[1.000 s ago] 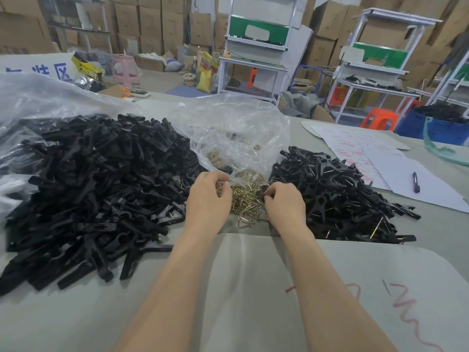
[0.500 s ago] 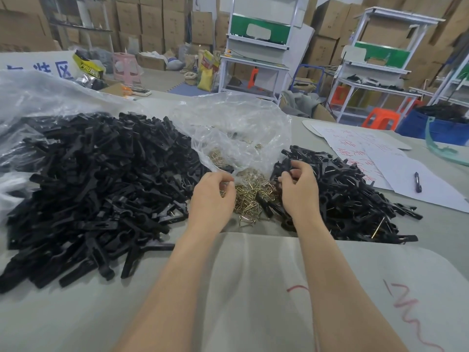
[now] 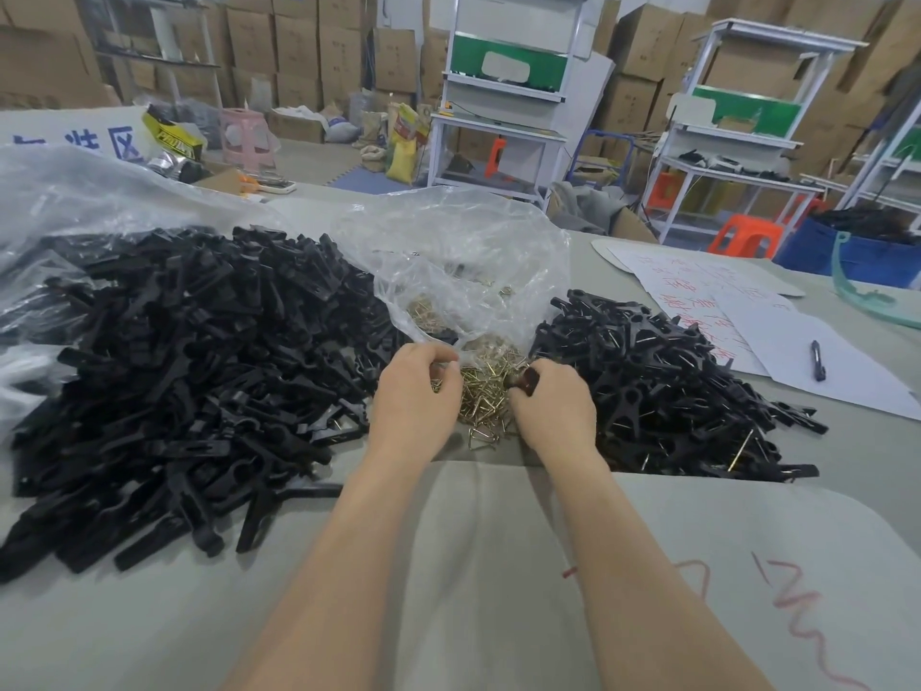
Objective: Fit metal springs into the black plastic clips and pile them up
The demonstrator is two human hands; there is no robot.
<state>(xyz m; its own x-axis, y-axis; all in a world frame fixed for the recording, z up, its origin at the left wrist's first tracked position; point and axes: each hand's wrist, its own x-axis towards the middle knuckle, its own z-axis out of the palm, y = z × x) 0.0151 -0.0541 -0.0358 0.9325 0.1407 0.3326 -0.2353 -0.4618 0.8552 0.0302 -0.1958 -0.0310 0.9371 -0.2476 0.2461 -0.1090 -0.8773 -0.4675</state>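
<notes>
Works at a grey table (image 3: pixel 448 581) with both hands out in front, close together but not touching. Grips a black clip (image 3: pixel 529 380) in the right hand (image 3: pixel 553 416), curling fingers and thumb round it at the right edge of the heap of brass-coloured springs (image 3: pixel 486 391). Curls the left hand (image 3: pixel 416 391) over the left edge of that same heap, right at the mouth of the clear plastic bag (image 3: pixel 463 261) (pinching a spring, the bag's rim or nothing: cannot tell).

Has the springs spilling out of the bag toward the body, between the two hands, with one loose spring (image 3: pixel 482 437) lying on the table just nearer than the rest.

Has a large pile (image 3: pixel 189 371) of black clips on the left, spread wide across the table and running up against the bag's left side. Has a smaller pile (image 3: pixel 663 381) of clips on the right, just beside the right hand (thin metal wire glinting in several of them).

Beyond the smaller pile, shows white paper sheets (image 3: pixel 777 341) marked in red, with a dark pen (image 3: pixel 817 360) lying on top. On the near table surface, shows red scribbles to the right of the right forearm. Past the table, shows white-framed workbenches, orange stools and stacked cardboard boxes.
</notes>
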